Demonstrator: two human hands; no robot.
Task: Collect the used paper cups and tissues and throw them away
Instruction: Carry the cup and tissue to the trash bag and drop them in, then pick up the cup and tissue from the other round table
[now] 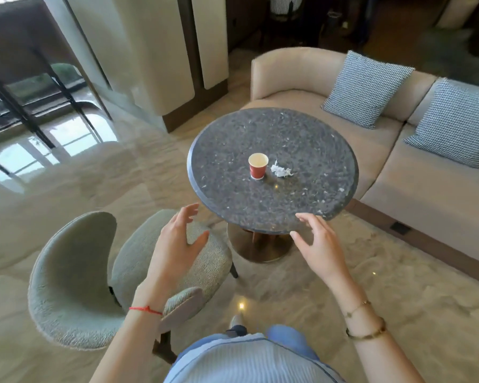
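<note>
Polished pale stone flooring runs under a lounge corner, with a curved beige sofa (302, 78) carrying two blue-and-white checked cushions (367, 88) behind a round dark speckled stone table (260, 208) on a brass pedestal. A grey-green upholstered shell chair (75, 272) stands by the table's near-left edge.

Both of the task's things sit close to the tabletop's centre. The small red paper cup with a white lining (258, 165) stands upright, mouth up, and the crumpled white tissue (281, 170) lies just beside it on its right, apart from it. No bin shows in this view.

The left hand (177, 241) hangs over the chair seat, off the table's near-left edge, fingers spread and loosely curved, holding nothing. The right hand (320, 241) hovers at the near edge, fingers spread and slightly bent, also empty; whether its fingertips touch the rim cannot be told.

Cup and tissue lie straight ahead of both hands, toward the table's far side. Neither hand is clearly closer, though the tissue sits on the right hand's side and the cup toward the left, so a split reach, one item each, looks likely.
</note>
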